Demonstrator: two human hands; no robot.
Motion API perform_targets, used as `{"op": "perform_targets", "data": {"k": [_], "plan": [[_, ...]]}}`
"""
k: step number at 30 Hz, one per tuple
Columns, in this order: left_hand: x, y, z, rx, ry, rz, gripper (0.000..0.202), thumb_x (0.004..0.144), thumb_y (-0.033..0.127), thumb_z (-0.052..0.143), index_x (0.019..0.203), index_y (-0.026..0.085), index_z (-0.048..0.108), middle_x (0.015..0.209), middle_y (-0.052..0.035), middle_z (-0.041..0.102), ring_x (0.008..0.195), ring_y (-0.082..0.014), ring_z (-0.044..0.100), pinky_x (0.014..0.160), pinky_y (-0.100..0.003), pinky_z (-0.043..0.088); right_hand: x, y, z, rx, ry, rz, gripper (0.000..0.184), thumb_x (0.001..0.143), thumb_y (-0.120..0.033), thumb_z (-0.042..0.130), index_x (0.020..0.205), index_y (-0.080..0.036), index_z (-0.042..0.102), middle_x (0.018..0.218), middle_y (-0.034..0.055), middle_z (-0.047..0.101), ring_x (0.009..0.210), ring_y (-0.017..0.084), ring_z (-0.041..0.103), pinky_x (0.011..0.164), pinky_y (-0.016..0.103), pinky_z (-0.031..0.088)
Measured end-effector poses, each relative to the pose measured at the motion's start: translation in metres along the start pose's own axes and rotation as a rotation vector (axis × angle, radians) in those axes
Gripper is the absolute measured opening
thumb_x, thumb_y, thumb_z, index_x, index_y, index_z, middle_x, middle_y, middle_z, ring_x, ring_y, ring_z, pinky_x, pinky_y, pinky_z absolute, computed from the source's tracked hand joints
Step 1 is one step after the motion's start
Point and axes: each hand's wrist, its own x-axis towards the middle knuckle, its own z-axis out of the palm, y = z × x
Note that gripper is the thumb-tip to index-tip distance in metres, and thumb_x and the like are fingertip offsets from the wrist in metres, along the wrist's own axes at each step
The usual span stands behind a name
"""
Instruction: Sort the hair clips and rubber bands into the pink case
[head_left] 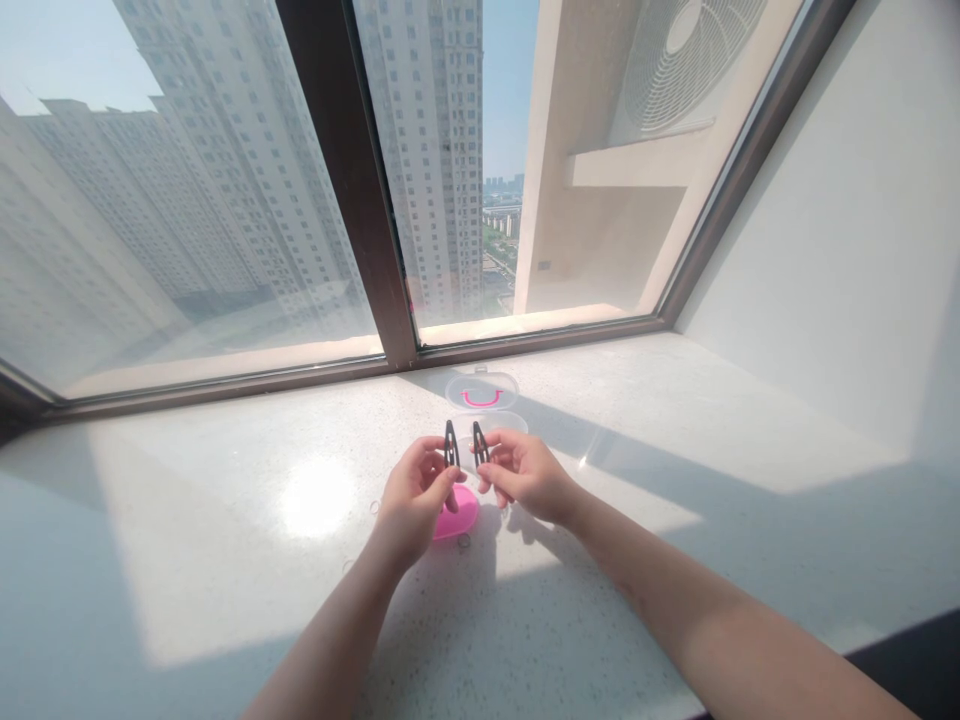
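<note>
Between the thumb and fingers of my left hand (416, 495) is a black snap hair clip (451, 446), held upright. A matching black snap hair clip (480, 445) is pinched in my right hand (529, 475), a short gap away from the first. Behind the clips lies an open clear plastic case (482, 382) with a pink curved handle on its lid; my hands partly cover its base. Under my left hand, a bright pink oval piece (459, 515) rests on the sill, partly hidden by the fingers.
The speckled white sill (247, 560) runs up to a brown window frame (401, 345). Small thin rings lie near the pink piece, one ring (463, 542) just in front of it. A white wall (825, 280) stands at the right. Strong sun glare falls left of my hands.
</note>
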Motion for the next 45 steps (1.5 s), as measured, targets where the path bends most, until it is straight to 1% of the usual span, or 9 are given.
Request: {"op": "perform_targets", "data": {"k": [8, 16, 23, 30, 33, 39, 45], "plan": [[0.001, 0.000, 0.001, -0.003, 0.000, 0.000, 0.020, 0.085, 0.022, 0.058, 0.104, 0.020, 0.052, 0.071, 0.0030, 0.058, 0.052, -0.0094, 0.057, 0.052, -0.022, 0.044, 0.001, 0.003, -0.001, 0.000, -0.003, -0.006, 0.022, 0.082, -0.020, 0.060, 0.103, -0.015, 0.061, 0.064, -0.0005, 0.065, 0.045, 0.008, 0.054, 0.044, 0.021, 0.047], [-0.002, 0.006, 0.001, 0.044, 0.003, -0.013, 0.021, 0.085, 0.025, 0.058, 0.105, 0.019, 0.051, 0.071, 0.0022, 0.059, 0.051, -0.0097, 0.056, 0.051, -0.023, 0.044, 0.001, 0.002, 0.000, 0.008, 0.002, 0.001, 0.022, 0.082, -0.020, 0.060, 0.103, -0.014, 0.061, 0.063, -0.0004, 0.065, 0.044, 0.008, 0.053, 0.044, 0.020, 0.046], [0.000, 0.008, 0.003, 0.037, 0.018, -0.024, 0.023, 0.082, 0.023, 0.060, 0.103, 0.019, 0.052, 0.066, 0.0044, 0.056, 0.052, -0.0105, 0.057, 0.051, -0.023, 0.044, 0.001, 0.002, 0.000, 0.022, -0.001, -0.009, 0.024, 0.081, -0.021, 0.061, 0.104, -0.013, 0.061, 0.063, -0.0001, 0.064, 0.044, 0.008, 0.053, 0.044, 0.020, 0.045], [-0.002, 0.011, 0.005, 0.009, 0.042, -0.026, 0.025, 0.080, 0.025, 0.062, 0.102, 0.018, 0.054, 0.065, 0.0040, 0.055, 0.051, -0.0115, 0.057, 0.050, -0.023, 0.043, 0.001, 0.003, 0.001, 0.020, -0.003, -0.007, 0.024, 0.081, -0.023, 0.061, 0.103, -0.014, 0.061, 0.064, -0.0002, 0.064, 0.045, 0.008, 0.053, 0.045, 0.021, 0.045], [-0.002, 0.009, 0.004, 0.011, 0.025, -0.030, 0.026, 0.080, 0.025, 0.062, 0.103, 0.018, 0.053, 0.066, 0.0037, 0.056, 0.051, -0.0114, 0.057, 0.050, -0.023, 0.043, 0.001, 0.002, 0.001, 0.018, -0.002, 0.001, 0.025, 0.080, -0.024, 0.061, 0.103, -0.014, 0.061, 0.063, -0.0003, 0.064, 0.045, 0.009, 0.053, 0.044, 0.021, 0.045], [-0.002, 0.006, 0.004, 0.022, 0.030, -0.024, 0.026, 0.080, 0.026, 0.062, 0.103, 0.018, 0.054, 0.066, 0.0042, 0.055, 0.051, -0.0113, 0.057, 0.051, -0.023, 0.044, 0.001, -0.003, 0.002, 0.016, 0.012, 0.020, 0.021, 0.079, -0.024, 0.062, 0.098, -0.015, 0.060, 0.062, -0.0011, 0.063, 0.043, 0.008, 0.052, 0.043, 0.021, 0.044], [-0.002, 0.011, 0.005, 0.042, 0.034, -0.029, 0.025, 0.081, 0.027, 0.061, 0.103, 0.018, 0.054, 0.065, 0.0051, 0.054, 0.050, -0.0107, 0.055, 0.050, -0.023, 0.043, 0.000, -0.006, 0.002, 0.013, 0.011, 0.020, 0.024, 0.078, -0.024, 0.061, 0.100, -0.013, 0.060, 0.061, -0.0009, 0.063, 0.043, 0.008, 0.052, 0.043, 0.021, 0.044]]}}
